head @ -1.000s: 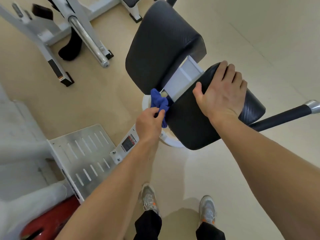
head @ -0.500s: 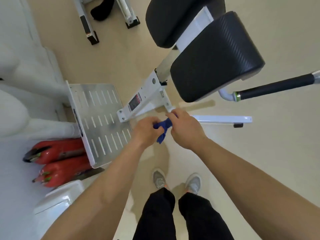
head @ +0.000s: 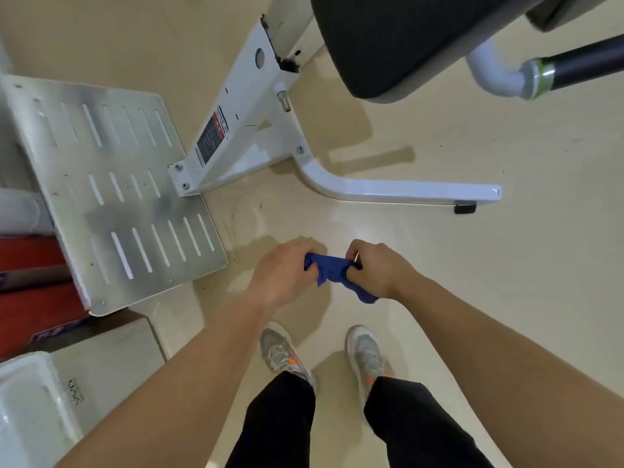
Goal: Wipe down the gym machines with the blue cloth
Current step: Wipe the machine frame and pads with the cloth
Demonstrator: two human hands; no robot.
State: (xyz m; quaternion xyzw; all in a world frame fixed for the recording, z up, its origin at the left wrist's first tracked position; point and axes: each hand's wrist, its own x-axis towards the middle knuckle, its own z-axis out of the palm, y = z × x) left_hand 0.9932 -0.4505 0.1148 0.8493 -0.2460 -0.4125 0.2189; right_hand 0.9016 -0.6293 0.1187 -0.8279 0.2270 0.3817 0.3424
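Left hand (head: pixel 282 273) & right hand (head: pixel 378 268) both grip bunched blue cloth (head: pixel 332 271), fingers partly hidden.

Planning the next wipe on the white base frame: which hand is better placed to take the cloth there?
Probably the left hand. Both hands grip the blue cloth, but the left is nearer the white base frame; the right hand would have to cross over.

Pale beige gym floor (head: pixel 439 251) with soft shadows and a few scuffs, slotted metal footplate (head: pixel 114 197) on the left, red stuff (head: pixel 30 288) tucked beside it, white bin-ish thing (head: pixel 30 407) bottom-left
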